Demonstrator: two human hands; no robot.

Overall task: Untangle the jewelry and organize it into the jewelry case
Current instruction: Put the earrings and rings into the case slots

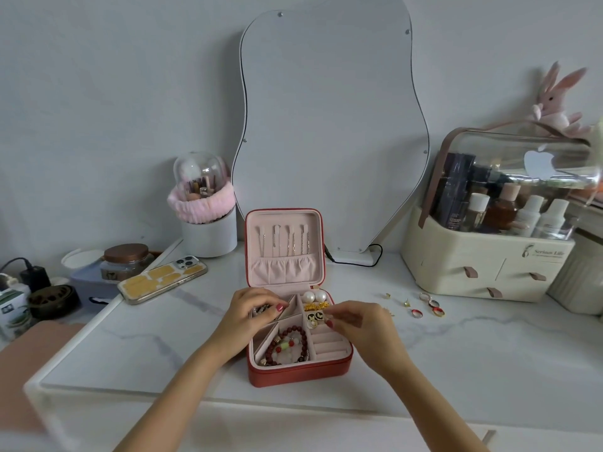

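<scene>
While the red jewelry case (pixel 298 370) sits open on the counter (pixel 163 337), both hands work over it.
Left hand (pixel 253 309) grips dark jewelry at the case's left compartment; right hand (pixel 355 321) pinches a small earring (pixel 314 323) above its ring rolls.

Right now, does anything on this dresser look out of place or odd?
Several rings and small gold studs lie loose on the marble top, right of the open jewelry case, not yet put away. The phone also overhangs a box edge, tilted. Nothing looks spilled or damaged.
</scene>
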